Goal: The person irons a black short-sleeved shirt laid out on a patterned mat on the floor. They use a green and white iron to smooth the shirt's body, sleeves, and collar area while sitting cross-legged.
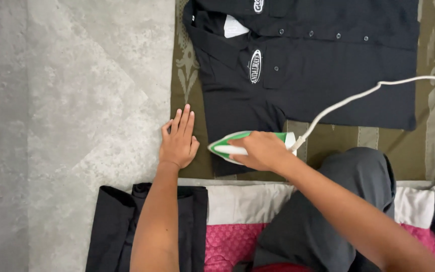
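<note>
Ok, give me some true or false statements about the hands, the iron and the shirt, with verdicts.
1. The right hand grips the green and white electric iron. True.
2. The left hand holds the iron's white cord. False: it lies flat, palm down, on the olive patterned mat.
3. The iron sits on the black short-sleeved shirt. True: on its sleeve.
4. The shirt hangs on a hanger. False: it lies spread flat on the mat.
</note>
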